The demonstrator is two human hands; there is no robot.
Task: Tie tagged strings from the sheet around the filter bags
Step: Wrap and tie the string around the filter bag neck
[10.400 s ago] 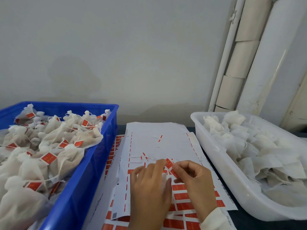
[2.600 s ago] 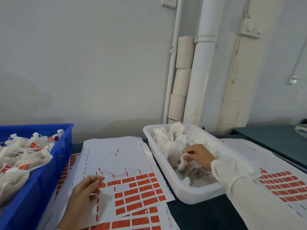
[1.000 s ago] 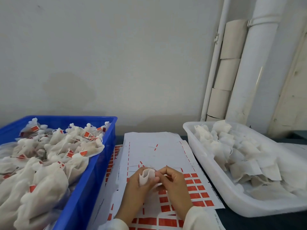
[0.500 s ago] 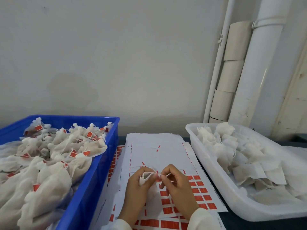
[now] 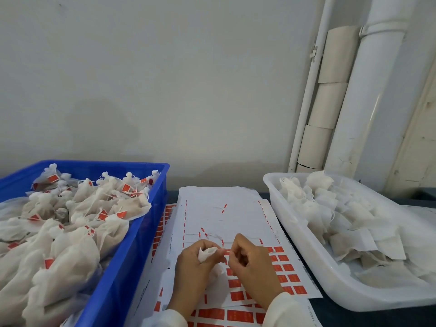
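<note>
Since a moment ago both hands sit slightly lower centre, left hand (image 5: pixel 197 263) gripping a white mesh filter bag (image 5: pixel 207 253), right hand (image 5: pixel 250 260) apparently pinching thin string, between the blue plastic crate (image 5: pixel 132 246) of tied bags at left and the white plastic tub (image 5: pixel 304 244) of loose bags at right.

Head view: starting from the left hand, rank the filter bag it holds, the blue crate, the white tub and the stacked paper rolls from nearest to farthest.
1. Filter bag: gripped in the left hand itself, over the sheet.
2. Blue crate: just to its left.
3. White tub: to the right, beyond the right hand.
4. Stacked paper rolls: far back right, against the wall.
</note>
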